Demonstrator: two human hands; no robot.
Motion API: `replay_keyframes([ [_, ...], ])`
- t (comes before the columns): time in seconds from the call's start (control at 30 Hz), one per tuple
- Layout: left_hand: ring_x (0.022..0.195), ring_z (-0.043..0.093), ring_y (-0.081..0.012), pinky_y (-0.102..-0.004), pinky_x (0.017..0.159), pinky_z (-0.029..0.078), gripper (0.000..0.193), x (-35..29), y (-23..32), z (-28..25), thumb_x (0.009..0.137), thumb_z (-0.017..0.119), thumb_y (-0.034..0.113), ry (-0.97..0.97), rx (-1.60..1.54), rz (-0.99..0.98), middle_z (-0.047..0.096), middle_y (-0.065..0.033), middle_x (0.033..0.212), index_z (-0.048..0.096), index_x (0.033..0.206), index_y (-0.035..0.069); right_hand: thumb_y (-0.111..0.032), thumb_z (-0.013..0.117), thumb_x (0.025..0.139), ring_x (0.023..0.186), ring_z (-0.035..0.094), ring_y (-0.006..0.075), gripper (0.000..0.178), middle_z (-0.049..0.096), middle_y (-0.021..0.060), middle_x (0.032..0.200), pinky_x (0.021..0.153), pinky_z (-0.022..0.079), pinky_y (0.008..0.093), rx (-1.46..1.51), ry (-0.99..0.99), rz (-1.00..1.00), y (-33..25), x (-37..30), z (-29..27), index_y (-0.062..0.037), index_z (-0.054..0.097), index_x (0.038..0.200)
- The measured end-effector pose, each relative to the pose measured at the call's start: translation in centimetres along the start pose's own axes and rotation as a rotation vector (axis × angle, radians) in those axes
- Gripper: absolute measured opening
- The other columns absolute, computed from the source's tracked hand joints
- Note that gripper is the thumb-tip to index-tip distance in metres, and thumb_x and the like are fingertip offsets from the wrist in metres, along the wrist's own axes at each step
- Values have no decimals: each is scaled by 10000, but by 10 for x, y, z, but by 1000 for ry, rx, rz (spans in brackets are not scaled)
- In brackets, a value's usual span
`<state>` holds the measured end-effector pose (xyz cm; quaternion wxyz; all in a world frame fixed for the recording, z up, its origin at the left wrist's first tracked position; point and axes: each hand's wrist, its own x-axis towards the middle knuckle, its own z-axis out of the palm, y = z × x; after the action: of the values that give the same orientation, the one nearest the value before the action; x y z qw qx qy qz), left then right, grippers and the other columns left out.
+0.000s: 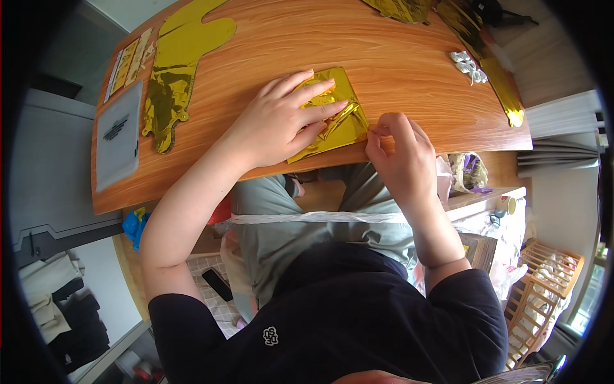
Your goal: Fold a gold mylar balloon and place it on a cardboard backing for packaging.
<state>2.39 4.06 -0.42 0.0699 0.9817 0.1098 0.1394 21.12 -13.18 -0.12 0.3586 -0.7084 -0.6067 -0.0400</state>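
A shiny gold foil sheet, folded into a flat packet (350, 83), lies near the front edge of the wooden table (256, 51). My left hand (284, 118) rests on it, fingers spread and palm down, covering its left part. Creases show in the foil around the fingertips. At the packet's near right corner is my right hand (404, 150), with thumb and forefinger pinched together. The foil's edge seems to be between these fingertips, though the contact is partly hidden.
A flat gold foil balloon (169, 83) lies at the left, beside a translucent plastic bag (118, 141) and gold-and-white strips (131, 61). More gold foil (400, 9) lies at the far edge. White ribbon bundles (468, 67) sit at the right, near a long foil piece (492, 73).
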Motion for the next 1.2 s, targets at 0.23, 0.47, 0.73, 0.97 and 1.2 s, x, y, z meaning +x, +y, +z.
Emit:
replay_keyframes([
  [0.23,1475,386,-370,-518,1195,344,453,1,1,1,1027,573,259,-8,2,-6,481,-39,1580,576,1474,337,20,741,838,873,736,283,215,744,94,911,753,584,370,23,-47,1,-2,1,1,-46,611,996],
  [0.47,1473,390,-366,-516,1196,346,457,0,0,1,1024,581,255,3,3,-3,486,-39,1576,576,1474,335,34,731,842,842,718,301,201,730,103,913,723,576,386,13,-123,-63,2,7,-7,-39,626,997],
  [0.73,1466,399,-376,-526,1183,356,450,-1,-1,2,1013,599,255,22,-13,15,507,-48,1559,601,1459,312,72,714,882,924,726,245,247,727,96,1000,703,632,325,140,-131,-166,25,-2,-14,-27,690,1107],
  [0.97,1467,400,-375,-528,1181,358,446,-1,-2,2,1016,596,265,24,-8,17,511,-50,1556,603,1459,310,54,729,883,949,721,235,243,740,91,1050,748,627,327,152,-146,-163,28,-3,-14,-31,704,1110],
  [1.2,1471,395,-368,-524,1184,355,446,-2,-1,2,1015,591,260,19,-3,10,503,-45,1564,605,1459,310,4,732,880,891,678,275,231,720,77,993,834,529,379,31,-205,-336,23,9,-28,-69,728,1099],
])
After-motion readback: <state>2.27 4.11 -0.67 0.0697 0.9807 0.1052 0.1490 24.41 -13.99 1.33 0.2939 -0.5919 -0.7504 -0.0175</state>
